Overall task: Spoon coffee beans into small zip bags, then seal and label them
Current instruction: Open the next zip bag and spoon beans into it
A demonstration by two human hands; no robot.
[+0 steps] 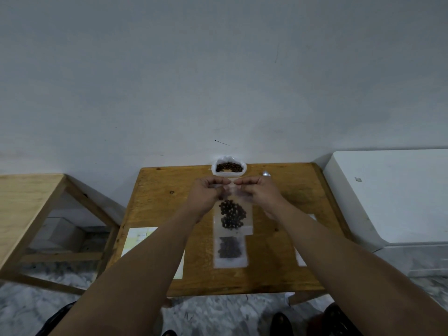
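A clear zip bag (232,215) with dark coffee beans in its lower half lies in the middle of the wooden table (278,275). My left hand (208,195) and my right hand (258,194) both pinch its top edge, fingertips nearly meeting. Closer to me lies a second filled zip bag (229,252), flat on the table. At the table's far edge stands a white bag of coffee beans (229,168), open at the top. A metal spoon (266,174) lies just right of it, partly hidden behind my right hand.
A pale yellow label sheet (138,238) lies at the table's left, partly under my left forearm. White paper pieces (300,259) show beside my right forearm. A wooden frame table (31,202) stands to the left, a white box (392,197) to the right. The wall is directly behind.
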